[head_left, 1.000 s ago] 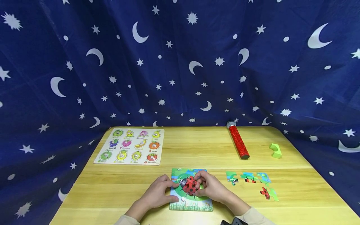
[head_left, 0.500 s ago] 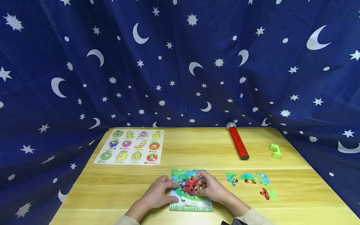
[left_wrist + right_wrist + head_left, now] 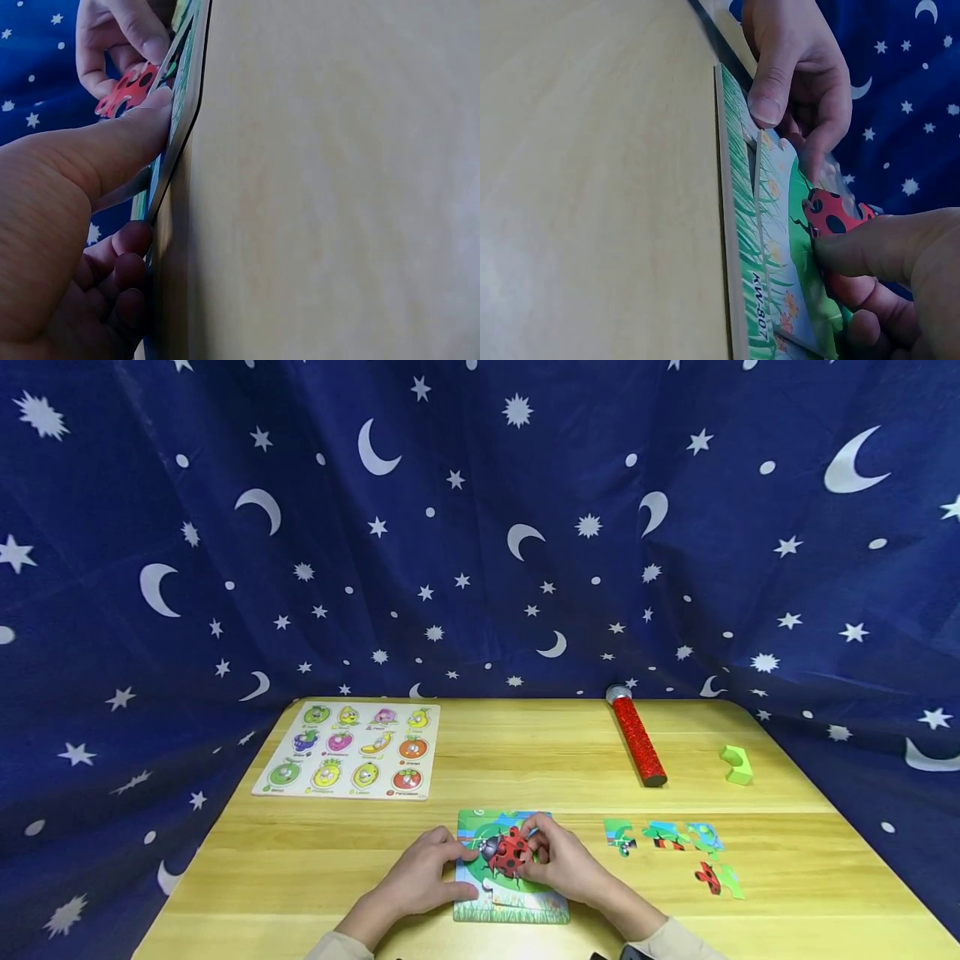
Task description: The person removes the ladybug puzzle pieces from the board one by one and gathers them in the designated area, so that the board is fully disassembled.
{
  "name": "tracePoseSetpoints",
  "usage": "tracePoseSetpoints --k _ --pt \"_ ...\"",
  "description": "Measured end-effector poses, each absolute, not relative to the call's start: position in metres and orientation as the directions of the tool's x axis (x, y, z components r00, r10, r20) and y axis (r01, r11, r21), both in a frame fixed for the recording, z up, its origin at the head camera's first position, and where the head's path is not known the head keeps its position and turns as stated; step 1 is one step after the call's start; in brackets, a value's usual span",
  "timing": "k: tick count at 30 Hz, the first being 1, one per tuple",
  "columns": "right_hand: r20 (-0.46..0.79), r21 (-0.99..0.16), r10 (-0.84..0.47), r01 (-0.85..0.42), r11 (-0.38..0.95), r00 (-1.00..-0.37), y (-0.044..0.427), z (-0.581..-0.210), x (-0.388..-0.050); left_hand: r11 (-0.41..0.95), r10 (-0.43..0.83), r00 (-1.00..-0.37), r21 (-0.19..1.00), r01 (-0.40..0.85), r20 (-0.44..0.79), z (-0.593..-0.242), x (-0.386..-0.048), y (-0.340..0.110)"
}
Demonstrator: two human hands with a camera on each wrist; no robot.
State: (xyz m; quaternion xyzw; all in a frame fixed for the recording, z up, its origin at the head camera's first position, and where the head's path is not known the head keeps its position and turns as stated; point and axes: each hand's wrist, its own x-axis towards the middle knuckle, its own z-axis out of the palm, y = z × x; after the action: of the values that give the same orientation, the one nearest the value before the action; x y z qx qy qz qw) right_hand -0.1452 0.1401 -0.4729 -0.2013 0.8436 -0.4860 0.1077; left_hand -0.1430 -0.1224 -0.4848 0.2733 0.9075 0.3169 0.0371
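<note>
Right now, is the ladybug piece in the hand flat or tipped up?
Tipped up: the right hand pinches the ladybug piece, and the left wrist view shows it slanting away from the puzzle board.

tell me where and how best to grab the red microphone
Probably around the middle of the red handle, coming from above and the near side: the microphone lies slanted, silver head away, black end nearer, with nothing against its handle.
</note>
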Motion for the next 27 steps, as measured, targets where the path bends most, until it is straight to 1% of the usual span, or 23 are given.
tracePoseSetpoints --k 6,10,17,20,23,27 --pt "0.020 -0.872 -0.467 -0.243 0.424 -0.884 0.1395 -0.4707 -0.1446 0.651 0.522 -0.845 0.588 0.480 0.111 -0.4848 -0.1432 -0.1221" --pt "0.032 -0.869 -0.460 -0.252 0.426 -0.887 0.1387 -0.4711 -0.1427 0.654 0.524 -0.845 0.585 0.480 0.109 -0.4854 -0.1429 -0.1224" --pt "0.000 -0.887 -0.404 -0.186 0.422 -0.915 0.1381 -0.4695 -0.1434 0.658 0.521 -0.848 0.587 0.471 0.097 -0.4845 -0.1433 -0.1224" --pt "-0.006 -0.886 -0.391 -0.177 0.429 -0.921 0.1376 -0.4682 -0.1440 0.659 0.520 -0.849 0.588 0.469 0.095 -0.4839 -0.1434 -0.1225" --pt "0.002 -0.875 -0.410 -0.200 0.441 -0.912 0.1372 -0.4675 -0.1447 0.660 0.519 -0.849 0.587 0.470 0.096 -0.4839 -0.1434 -0.1226" --pt "0.018 -0.858 -0.464 -0.252 0.447 -0.886 0.1380 -0.4670 -0.1455 0.658 0.520 -0.849 0.587 0.471 0.098 -0.4840 -0.1427 -0.1226"
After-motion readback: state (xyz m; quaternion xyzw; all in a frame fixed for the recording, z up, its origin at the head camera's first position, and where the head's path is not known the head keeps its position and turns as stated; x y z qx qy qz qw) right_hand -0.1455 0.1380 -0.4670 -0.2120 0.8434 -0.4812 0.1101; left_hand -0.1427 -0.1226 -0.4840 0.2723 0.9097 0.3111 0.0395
